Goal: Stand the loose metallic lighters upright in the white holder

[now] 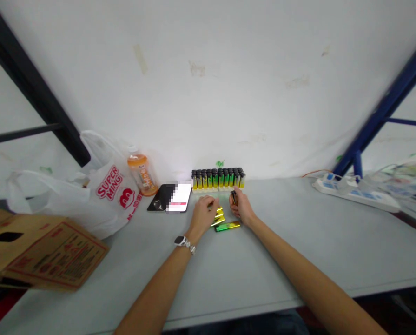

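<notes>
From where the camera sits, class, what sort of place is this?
Probably a small packing or assembly bench: a plain grey worktable against a white wall, a rack of black-capped yellow-green lighters, loose lighters by both hands, and a brown cardboard box.

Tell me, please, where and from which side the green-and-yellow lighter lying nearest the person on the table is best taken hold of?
Probably by the long sides of the green-and-yellow lighter, near its middle, coming from above. It lies flat on the table, lengthwise left to right, so thumb and finger can pinch across its narrow width. Its near side is open; the left hand and other loose lighters crowd the far side.
</notes>
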Motion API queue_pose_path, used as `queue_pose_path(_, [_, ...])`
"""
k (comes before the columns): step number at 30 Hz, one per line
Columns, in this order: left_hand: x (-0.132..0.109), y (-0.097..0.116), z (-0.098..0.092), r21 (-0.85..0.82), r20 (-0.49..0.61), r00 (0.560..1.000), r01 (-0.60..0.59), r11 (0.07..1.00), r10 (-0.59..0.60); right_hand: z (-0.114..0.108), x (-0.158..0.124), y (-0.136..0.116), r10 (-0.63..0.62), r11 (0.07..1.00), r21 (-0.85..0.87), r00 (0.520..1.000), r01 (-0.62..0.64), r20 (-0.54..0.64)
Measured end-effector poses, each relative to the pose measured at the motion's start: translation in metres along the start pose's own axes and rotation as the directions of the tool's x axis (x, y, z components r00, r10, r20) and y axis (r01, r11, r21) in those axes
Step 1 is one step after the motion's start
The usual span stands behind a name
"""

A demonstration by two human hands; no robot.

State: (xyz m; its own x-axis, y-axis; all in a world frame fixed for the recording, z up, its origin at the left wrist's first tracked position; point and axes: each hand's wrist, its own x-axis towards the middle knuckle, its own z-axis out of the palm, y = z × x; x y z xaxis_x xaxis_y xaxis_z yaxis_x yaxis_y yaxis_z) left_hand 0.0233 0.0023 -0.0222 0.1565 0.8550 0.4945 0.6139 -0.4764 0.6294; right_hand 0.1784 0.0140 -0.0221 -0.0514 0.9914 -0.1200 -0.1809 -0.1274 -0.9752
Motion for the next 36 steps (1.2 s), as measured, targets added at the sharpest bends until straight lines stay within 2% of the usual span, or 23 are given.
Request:
queue_pose_path(3, [-0.0009,-0.0009,0.0007,0.011,0.003,1.000,0.009,1.000,-0.009,0.0003,-0.0019,0.0017,-0.048,0.994,-0.102,0.996,0.041,-0.071])
queue_pose_path(10, [-0.0004,-0.0031,0.0030,0.018,0.033,0.999,-0.004,1.000,0.004,-0.0016,-0.0034,0.0046,-0.141,0.981,-0.146,0.988,0.132,-0.055])
queue_pose_path(22, [-0.0010,-0.0036,0.0035,0.038,0.018,1.000,-0.024,0.999,0.023,-0.0002,-0.0061,0.0027,-0.141,0.983,-0.132,0.987,0.130,-0.074])
queue_pose_path(27, [-0.0015,-0.0039,0.0027,0.034,0.015,1.000,-0.026,0.999,0.026,-0.0005,-0.0042,0.0048,-0.060,0.998,-0.019,0.997,0.059,-0.048])
queue_pose_path(30, [-0.0012,-0.0039,0.0024,0.033,0.017,1.000,-0.026,0.999,0.026,-0.0010,-0.0040,0.0058,-0.056,0.998,0.033,0.998,0.057,-0.014])
queue_pose_path(33, [-0.0009,-0.0033,0.0024,0.030,0.020,0.999,-0.026,0.999,0.025,-0.0009,-0.0044,0.0056,-0.057,0.998,-0.008,0.998,0.057,-0.026])
queue_pose_path(36, [-0.0007,-0.0026,0.0027,0.030,0.019,1.000,-0.018,0.999,0.017,-0.0002,-0.0056,0.0044,-0.119,0.986,-0.128,0.990,0.108,-0.081])
